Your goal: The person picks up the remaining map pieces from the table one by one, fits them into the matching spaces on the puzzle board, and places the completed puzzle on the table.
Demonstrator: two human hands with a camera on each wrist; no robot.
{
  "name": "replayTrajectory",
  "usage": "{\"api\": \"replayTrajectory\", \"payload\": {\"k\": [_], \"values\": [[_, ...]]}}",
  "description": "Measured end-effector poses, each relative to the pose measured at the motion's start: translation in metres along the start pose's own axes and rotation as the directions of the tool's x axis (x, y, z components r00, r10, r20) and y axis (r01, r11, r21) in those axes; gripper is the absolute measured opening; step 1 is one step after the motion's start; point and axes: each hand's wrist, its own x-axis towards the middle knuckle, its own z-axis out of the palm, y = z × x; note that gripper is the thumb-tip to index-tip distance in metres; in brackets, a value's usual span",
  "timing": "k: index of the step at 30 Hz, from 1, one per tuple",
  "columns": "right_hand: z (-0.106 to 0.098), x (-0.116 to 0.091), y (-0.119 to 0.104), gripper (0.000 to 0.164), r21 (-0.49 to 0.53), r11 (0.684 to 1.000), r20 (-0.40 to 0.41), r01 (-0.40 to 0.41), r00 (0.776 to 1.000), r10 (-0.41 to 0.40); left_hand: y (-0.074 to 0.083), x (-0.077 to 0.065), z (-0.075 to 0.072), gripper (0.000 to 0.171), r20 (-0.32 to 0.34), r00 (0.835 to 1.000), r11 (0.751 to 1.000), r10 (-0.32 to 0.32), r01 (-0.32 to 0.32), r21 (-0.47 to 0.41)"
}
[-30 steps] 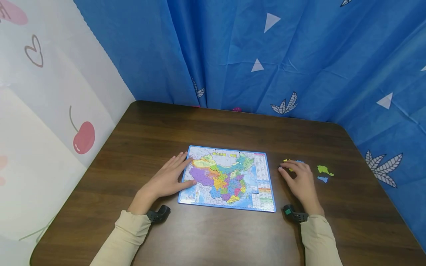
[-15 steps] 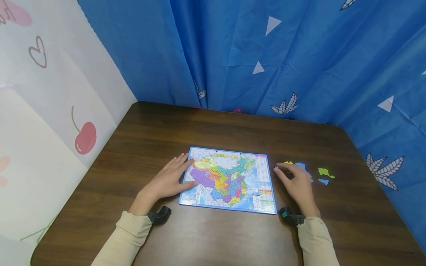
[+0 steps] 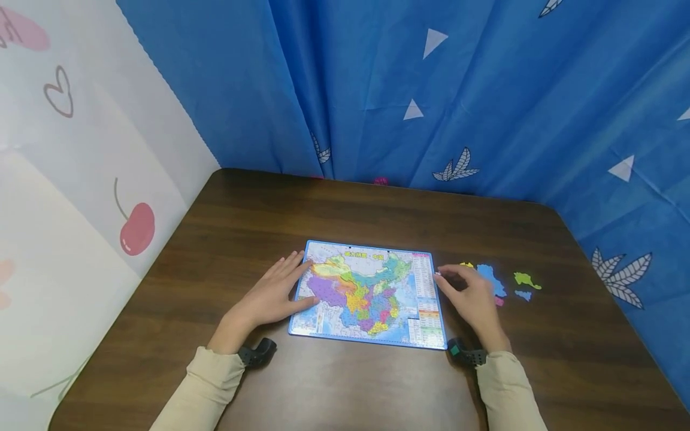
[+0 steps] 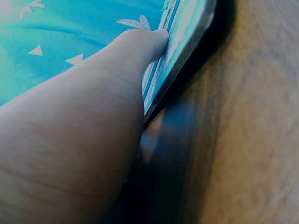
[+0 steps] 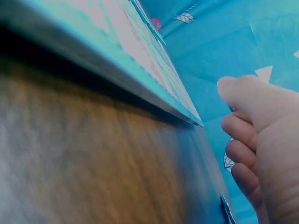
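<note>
Map board [image 3: 408, 293], map [image 3: 353, 293] framed inside, is set mid worktop [image 3: 345, 389]. Left edge is touched by spread left hand [image 3: 266, 299]. Right hand [image 3: 471, 294] is held near right edge, fingertips together; anything pinched cannot be told. Blue piece [image 3: 491, 280], green piece [image 3: 525, 279] are strewn toward worktop's right edge.

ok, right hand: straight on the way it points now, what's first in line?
The right hand would likely meet the map board first, at the upper part of its right edge. Height is unclear; it might pass over the edge.
</note>
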Motion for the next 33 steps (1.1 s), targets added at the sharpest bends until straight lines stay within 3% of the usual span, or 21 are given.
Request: {"api": "replayTrajectory", "payload": {"k": [19, 33], "values": [[-0.006, 0.008, -0.019, 0.028, 0.005, 0.999, -0.022, 0.051, 0.998, -0.051, 0.000, -0.001, 0.001, 0.090, 0.001, 1.000, 1.000, -0.002, 0.002, 0.003], [0.006, 0.027, -0.050, 0.027, 0.038, 0.995, 0.064, 0.097, 0.993, -0.099, 0.001, -0.001, 0.000, 0.090, 0.001, 1.000, 1.000, -0.006, 0.006, 0.005]]}}
